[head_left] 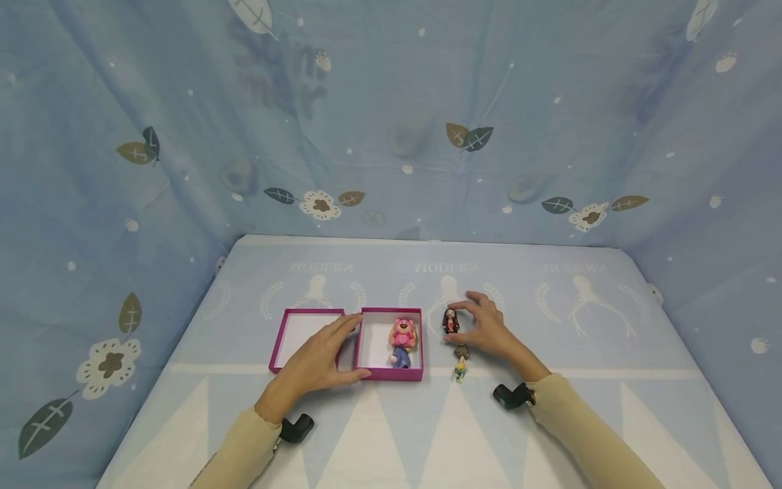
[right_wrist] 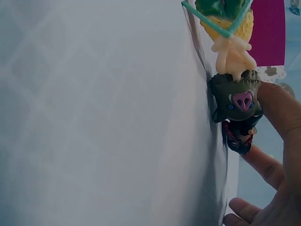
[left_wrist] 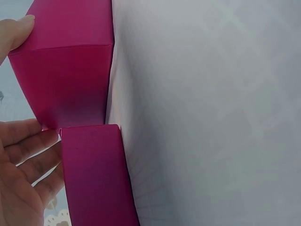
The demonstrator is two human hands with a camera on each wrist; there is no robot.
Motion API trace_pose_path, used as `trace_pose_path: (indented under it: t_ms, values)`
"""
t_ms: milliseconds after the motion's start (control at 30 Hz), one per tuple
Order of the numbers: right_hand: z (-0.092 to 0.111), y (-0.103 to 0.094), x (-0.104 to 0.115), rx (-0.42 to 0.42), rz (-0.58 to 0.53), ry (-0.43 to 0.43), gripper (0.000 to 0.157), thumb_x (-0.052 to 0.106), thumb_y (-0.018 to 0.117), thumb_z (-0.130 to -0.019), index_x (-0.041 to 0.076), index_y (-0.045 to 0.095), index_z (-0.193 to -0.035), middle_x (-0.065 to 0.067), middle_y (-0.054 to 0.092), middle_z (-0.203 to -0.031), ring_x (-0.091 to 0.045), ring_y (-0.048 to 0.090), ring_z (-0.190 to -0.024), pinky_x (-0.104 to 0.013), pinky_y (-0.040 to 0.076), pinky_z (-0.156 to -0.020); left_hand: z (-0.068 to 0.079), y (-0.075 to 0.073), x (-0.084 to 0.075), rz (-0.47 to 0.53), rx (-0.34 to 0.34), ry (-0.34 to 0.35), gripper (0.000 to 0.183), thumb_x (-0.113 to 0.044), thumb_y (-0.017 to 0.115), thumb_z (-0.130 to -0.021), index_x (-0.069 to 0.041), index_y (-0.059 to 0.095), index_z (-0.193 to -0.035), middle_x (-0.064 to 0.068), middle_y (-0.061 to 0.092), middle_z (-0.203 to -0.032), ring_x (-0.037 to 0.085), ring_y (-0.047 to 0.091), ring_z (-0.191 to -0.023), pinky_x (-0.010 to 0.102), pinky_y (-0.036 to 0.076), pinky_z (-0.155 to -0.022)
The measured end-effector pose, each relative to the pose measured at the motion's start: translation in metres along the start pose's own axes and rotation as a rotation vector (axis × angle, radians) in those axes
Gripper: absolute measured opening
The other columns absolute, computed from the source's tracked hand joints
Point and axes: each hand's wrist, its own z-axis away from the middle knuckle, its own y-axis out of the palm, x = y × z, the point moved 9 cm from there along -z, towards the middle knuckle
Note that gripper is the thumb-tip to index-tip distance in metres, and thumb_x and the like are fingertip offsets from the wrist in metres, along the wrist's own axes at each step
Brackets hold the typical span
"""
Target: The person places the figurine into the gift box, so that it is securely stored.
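My left hand [head_left: 320,356] holds the left side of a magenta box [head_left: 391,375] with a white inside, thumb at its near corner and fingertips at its far corner. Inside the box, toward its right, lie a pink bear figurine [head_left: 403,335] and a blue-grey figurine [head_left: 400,358]. To the right, my right hand [head_left: 489,331] pinches a dark-haired figurine in red and black [head_left: 451,322] between thumb and index finger. Nearer than that figurine are a grey boar-headed figurine [right_wrist: 241,100] and a yellow-and-green figurine [head_left: 459,371], both on the table.
A second shallow magenta tray [head_left: 311,311], white inside, lies just left of the box, partly hidden by my left hand. The table [head_left: 550,421] has a pale patterned cover. A blue patterned cloth [head_left: 391,122] hangs behind it and at both sides.
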Motion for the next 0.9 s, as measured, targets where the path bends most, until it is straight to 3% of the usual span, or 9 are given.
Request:
trace_pose_path:
  t_ms: [433,900]
  values:
    - [-0.001,-0.024,0.014,-0.017,-0.051,-0.05,0.066,0.035,0.087,-0.072,0.018,0.061,-0.13,-0.025,0.029,-0.151,-0.052,0.027,-0.135,-0.072,0.021,-0.102,-0.001,0.0,0.0,-0.006,-0.012,0.021,0.101,-0.062,0.077,-0.071,-0.01,0.041,-0.149,0.009,0.048,-0.148,0.032,0.051,-0.132,0.05,0.047,-0.104]
    - [-0.001,-0.038,0.026,0.025,-0.16,-0.022,0.068,0.037,0.085,-0.075,0.021,0.057,-0.135,-0.02,0.024,-0.155,-0.046,0.021,-0.142,-0.075,0.026,-0.104,-0.001,0.0,0.001,0.01,-0.014,0.018,0.1,-0.062,0.077,-0.071,-0.01,0.041,-0.149,0.007,0.048,-0.148,0.031,0.051,-0.132,0.05,0.046,-0.105]
